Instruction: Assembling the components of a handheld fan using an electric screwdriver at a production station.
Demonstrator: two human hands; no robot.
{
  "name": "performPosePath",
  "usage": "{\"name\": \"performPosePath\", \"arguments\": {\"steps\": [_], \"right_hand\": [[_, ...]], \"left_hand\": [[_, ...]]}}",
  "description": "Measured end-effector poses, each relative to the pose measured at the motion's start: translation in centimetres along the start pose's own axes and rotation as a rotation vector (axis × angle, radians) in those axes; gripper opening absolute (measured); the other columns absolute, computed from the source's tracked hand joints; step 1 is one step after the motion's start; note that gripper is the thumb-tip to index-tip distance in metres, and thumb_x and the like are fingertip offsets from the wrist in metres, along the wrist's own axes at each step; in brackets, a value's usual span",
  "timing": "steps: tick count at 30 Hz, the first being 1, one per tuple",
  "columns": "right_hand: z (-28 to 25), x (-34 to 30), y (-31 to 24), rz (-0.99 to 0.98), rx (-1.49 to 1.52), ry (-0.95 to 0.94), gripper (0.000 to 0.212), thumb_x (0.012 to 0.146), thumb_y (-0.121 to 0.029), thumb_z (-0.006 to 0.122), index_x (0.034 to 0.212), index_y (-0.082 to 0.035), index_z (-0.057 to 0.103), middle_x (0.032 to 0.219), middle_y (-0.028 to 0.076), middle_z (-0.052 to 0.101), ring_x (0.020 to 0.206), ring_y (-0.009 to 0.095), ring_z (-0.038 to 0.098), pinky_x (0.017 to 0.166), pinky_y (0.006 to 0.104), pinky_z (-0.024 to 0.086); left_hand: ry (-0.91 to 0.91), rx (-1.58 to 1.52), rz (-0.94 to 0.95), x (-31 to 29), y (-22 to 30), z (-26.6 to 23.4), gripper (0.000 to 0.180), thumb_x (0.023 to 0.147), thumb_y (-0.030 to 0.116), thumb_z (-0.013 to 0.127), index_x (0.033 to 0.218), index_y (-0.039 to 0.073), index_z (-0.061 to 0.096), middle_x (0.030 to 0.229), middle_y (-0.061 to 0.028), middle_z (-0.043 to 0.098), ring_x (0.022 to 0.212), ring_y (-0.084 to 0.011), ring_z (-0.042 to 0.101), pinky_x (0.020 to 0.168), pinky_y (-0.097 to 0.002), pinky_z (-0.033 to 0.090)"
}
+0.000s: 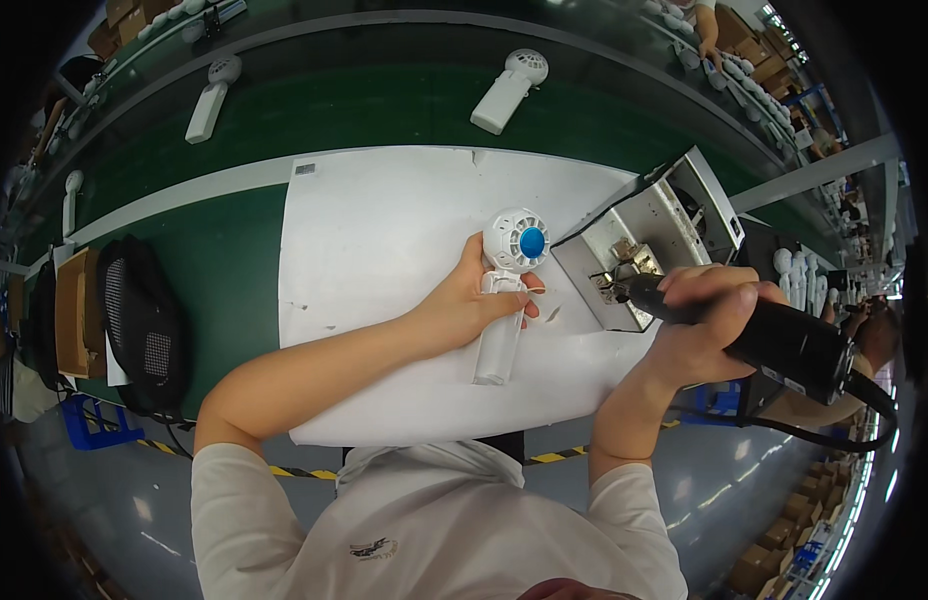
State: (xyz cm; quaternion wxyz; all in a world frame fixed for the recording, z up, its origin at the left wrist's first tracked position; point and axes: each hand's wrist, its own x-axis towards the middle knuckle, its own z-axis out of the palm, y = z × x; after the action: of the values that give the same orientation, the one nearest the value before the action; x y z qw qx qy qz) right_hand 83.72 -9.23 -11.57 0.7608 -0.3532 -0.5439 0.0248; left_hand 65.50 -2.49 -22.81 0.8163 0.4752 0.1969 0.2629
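A white handheld fan (pixel 497 340) with a round vented head and a blue centre is in my left hand (pixel 476 303), its head pointing away from me. My fingers wrap round the neck, and the lower handle hangs free over the white work sheet. My right hand (pixel 709 318) is closed round a black corded electric screwdriver (pixel 789 345), held nearly level. Its tip points left into the open front of a metal box, which looks like a screw feeder (pixel 674 225). Whether the tip touches the mechanism inside, I cannot tell.
On the green conveyor belt (pixel 374 105) beyond the white sheet (pixel 374 240) lie more white fans (pixel 509 90). A black mesh-backed object (pixel 144 320) and a cardboard box (pixel 79 310) stand at the left. The screwdriver's cable (pixel 889 410) loops at the right. Other people work at the far edges.
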Motion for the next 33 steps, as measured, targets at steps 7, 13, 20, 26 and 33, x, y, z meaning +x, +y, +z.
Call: {"name": "performPosePath", "arguments": {"steps": [7,13,20,26,33], "right_hand": [[2.5,-2.7,-2.0,0.131,0.465,-0.139,0.036,0.092,-0.036,0.061,0.107,-0.013,0.038,0.071,0.009,0.054,0.052,0.020,0.054,0.047,0.0336,0.049],[3.6,-3.8,-0.8,0.157,0.405,-0.290,0.045,0.089,-0.044,0.064,0.109,-0.014,0.037,0.074,0.009,0.054,0.056,0.021,0.055,0.053,0.0359,0.050],[4.0,-3.8,0.1,0.077,0.343,-0.304,0.043,0.092,-0.049,0.054,0.112,-0.014,0.042,0.072,0.006,0.049,0.050,0.016,0.050,0.046,0.0310,0.047],[3.8,-3.8,-0.1,0.081,0.329,-0.335,0.043,0.092,-0.048,0.055,0.113,-0.014,0.042,0.073,0.006,0.049,0.051,0.017,0.051,0.048,0.0313,0.048],[3.7,-4.4,-0.7,0.123,0.360,-0.304,0.044,0.089,-0.041,0.065,0.110,-0.014,0.036,0.077,0.009,0.055,0.059,0.021,0.058,0.057,0.0343,0.052]], "left_hand": [[-0.030,-0.001,-0.006,0.1,0.2,0.1,0.067,0.087,-0.002,0.053,0.138,0.002,0.010,0.114,-0.0152,0.056,0.095,-0.0203,0.062,0.081,-0.0297,0.051],[0.026,0.109,0.114,0.2,-0.9,-0.3,0.067,0.087,-0.002,0.054,0.139,0.002,0.011,0.114,-0.0143,0.054,0.096,-0.0195,0.059,0.081,-0.0295,0.051],[0.014,0.171,0.114,0.1,-0.4,0.1,0.069,0.086,-0.002,0.055,0.139,0.003,0.012,0.113,-0.0129,0.053,0.095,-0.0189,0.057,0.079,-0.0290,0.051],[-0.002,0.167,0.045,-0.1,0.0,-0.2,0.065,0.086,0.003,0.061,0.137,0.005,0.020,0.124,-0.0130,0.049,0.112,-0.0208,0.052,0.092,-0.0313,0.046],[-0.009,0.131,0.020,-0.1,0.0,-0.3,0.062,0.087,0.004,0.061,0.136,0.006,0.024,0.129,-0.0135,0.047,0.119,-0.0220,0.049,0.096,-0.0325,0.044]]}}
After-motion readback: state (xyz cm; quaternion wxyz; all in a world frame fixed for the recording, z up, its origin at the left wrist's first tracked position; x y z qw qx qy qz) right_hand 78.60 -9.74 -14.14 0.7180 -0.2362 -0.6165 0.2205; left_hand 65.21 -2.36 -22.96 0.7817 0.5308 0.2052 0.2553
